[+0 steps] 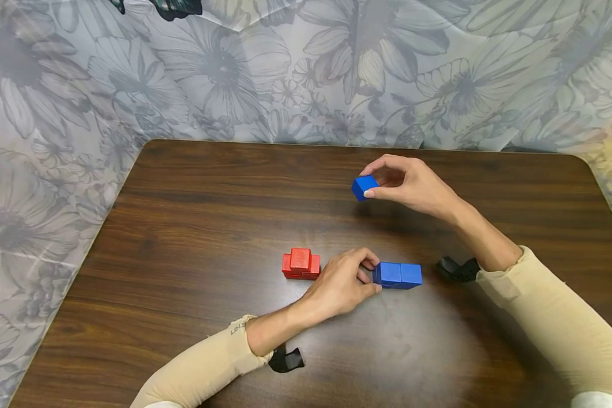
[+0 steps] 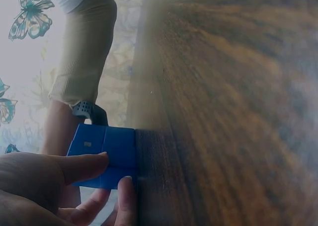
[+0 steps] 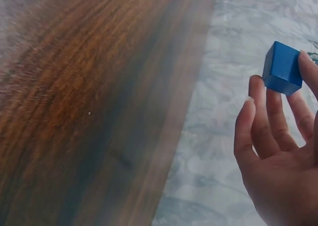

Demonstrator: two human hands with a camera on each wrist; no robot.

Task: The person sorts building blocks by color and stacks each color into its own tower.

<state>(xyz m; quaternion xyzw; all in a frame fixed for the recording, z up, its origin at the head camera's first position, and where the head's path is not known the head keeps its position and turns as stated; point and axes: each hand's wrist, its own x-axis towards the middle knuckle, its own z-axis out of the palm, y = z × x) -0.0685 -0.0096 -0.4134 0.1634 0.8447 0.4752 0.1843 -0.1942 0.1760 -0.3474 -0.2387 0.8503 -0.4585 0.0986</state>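
Up over the far part of the table, my right hand (image 1: pixel 413 182) pinches a single blue cube (image 1: pixel 364 187) between thumb and fingertips. In the right wrist view the cube (image 3: pixel 282 67) shows its smooth faces, with the floral cloth behind it. My left hand (image 1: pixel 339 283) is low near the table's middle, thumb and fingers at the left end of a stack of blue blocks (image 1: pixel 399 274). The left wrist view shows that thumb lying on the blocks' side (image 2: pixel 119 142) and the other fingers curled about the end. Left of this hand stands a small red block stack (image 1: pixel 301 263), one block raised on top.
The brown wood-grain table (image 1: pixel 183 226) ends at the back against a floral cloth (image 1: pixel 306 73). Black straps (image 1: pixel 287 360) hang under both wrists, the right one (image 1: pixel 458 270) not far from the blue stack. Tan sleeves cover both forearms.
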